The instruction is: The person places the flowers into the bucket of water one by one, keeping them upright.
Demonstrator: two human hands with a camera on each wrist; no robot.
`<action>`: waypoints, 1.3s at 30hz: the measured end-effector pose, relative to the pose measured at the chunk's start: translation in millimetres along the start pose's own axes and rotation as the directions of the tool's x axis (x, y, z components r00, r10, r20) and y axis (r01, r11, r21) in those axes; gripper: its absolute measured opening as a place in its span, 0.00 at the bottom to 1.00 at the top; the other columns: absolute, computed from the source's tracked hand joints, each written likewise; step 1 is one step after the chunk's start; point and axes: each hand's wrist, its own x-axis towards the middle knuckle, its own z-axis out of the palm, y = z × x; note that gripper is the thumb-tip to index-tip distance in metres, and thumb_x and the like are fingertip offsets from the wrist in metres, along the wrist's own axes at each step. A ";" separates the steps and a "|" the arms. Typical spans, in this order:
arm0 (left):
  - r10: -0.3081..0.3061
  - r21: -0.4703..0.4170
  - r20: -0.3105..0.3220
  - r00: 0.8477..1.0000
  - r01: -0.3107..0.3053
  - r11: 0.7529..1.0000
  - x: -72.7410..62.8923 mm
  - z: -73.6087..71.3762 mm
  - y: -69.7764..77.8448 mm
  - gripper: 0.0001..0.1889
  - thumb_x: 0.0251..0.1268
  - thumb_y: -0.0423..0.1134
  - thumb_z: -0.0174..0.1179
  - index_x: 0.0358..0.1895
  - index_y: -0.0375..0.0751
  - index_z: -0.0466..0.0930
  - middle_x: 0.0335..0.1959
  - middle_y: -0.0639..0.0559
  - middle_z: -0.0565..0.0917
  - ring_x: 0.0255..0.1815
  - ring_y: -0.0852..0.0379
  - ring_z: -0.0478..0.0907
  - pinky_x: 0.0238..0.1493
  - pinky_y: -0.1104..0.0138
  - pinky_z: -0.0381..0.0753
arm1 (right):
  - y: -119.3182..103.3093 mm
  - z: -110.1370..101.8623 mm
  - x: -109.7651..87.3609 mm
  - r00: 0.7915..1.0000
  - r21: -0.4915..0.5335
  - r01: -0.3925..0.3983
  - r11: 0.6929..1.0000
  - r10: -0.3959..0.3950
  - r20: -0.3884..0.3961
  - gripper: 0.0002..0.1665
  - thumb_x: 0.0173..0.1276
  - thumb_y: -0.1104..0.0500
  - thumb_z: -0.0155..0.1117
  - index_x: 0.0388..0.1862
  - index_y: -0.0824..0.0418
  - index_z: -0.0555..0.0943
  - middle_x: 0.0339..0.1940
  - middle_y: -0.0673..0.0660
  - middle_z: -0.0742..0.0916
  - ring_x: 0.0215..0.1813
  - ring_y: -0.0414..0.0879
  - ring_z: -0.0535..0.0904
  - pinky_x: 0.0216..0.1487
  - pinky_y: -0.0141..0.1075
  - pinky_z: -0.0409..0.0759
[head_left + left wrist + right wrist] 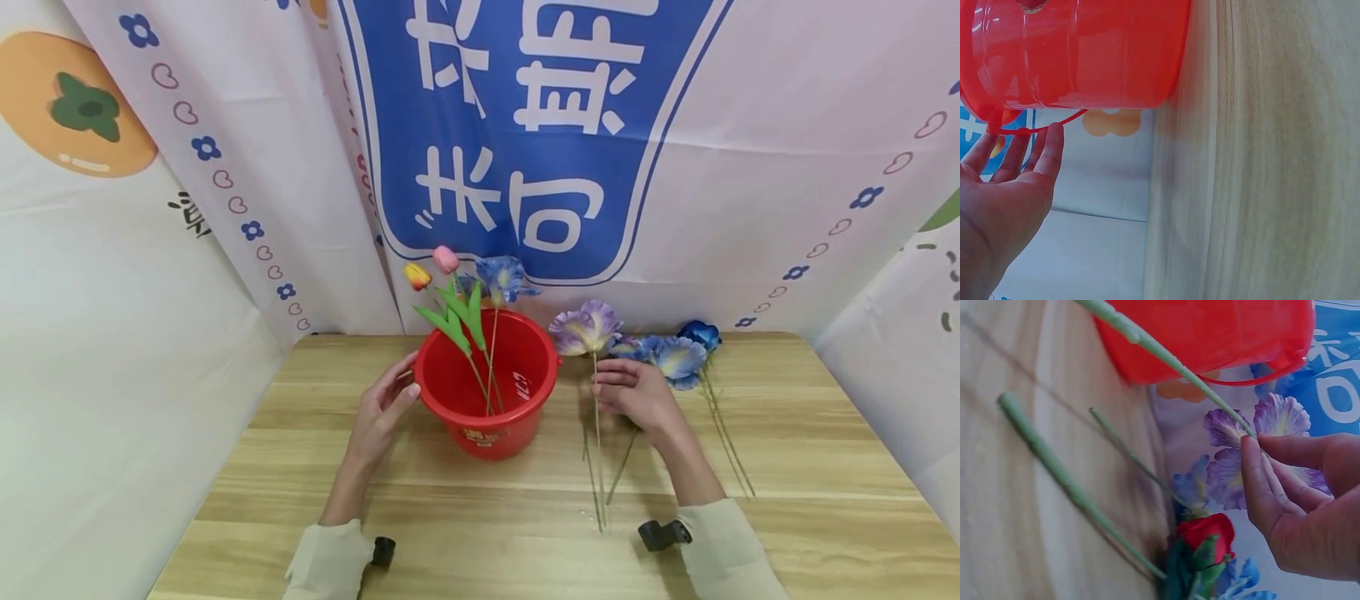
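A red plastic bucket [521,432] stands upright on the wooden table. Inside it lean a yellow-orange tulip [417,277], a pink tulip [446,260] and a blue flower [501,279] on a thin stem. At the bucket's left side is my left hand [382,412], its fairly straight fingers touching the thin red handle [1038,130] by the rim. My right hand [641,396] pinches the stem of a purple flower [583,329] between thumb and fingertips, just below the bloom. That flower is held upright to the right of the bucket, its stem pointing down toward me.
Several blue flowers [678,362] lie at the table's back right, stems toward me. A red rose [1209,534] lies among them, mostly hidden by my right hand in the head view. A printed cloth [720,208] hangs behind the table [315,467].
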 end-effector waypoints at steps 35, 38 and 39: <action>-0.019 -0.045 -0.014 1.000 0.019 0.999 -1.6 2.1 1.3 0.28 0.80 0.31 0.57 0.79 0.34 0.70 0.76 0.32 0.75 0.68 0.58 0.80 0.65 0.75 0.83 | -63.3 4.3 -26.1 0.970 -0.026 0.216 0.976 -0.218 -0.112 0.29 0.75 0.65 0.70 0.73 0.69 0.77 0.49 0.48 0.90 0.46 0.33 0.90 0.49 0.35 0.93; -0.025 -0.038 -0.015 1.000 0.025 0.999 -0.9 1.7 0.9 0.27 0.80 0.32 0.58 0.79 0.35 0.70 0.75 0.32 0.75 0.68 0.58 0.80 0.65 0.75 0.83 | -73.3 5.5 -25.6 0.964 -0.036 0.237 0.971 -0.240 -0.114 0.29 0.76 0.65 0.70 0.72 0.69 0.78 0.51 0.53 0.90 0.47 0.34 0.90 0.49 0.35 0.93; -0.026 -0.037 -0.016 1.000 0.026 0.999 -0.8 1.7 0.9 0.27 0.80 0.32 0.58 0.79 0.35 0.71 0.75 0.32 0.76 0.68 0.57 0.80 0.64 0.75 0.84 | -76.8 6.0 -25.5 0.963 -0.044 0.242 0.969 -0.246 -0.114 0.28 0.76 0.65 0.70 0.72 0.68 0.78 0.53 0.55 0.90 0.47 0.35 0.91 0.49 0.35 0.93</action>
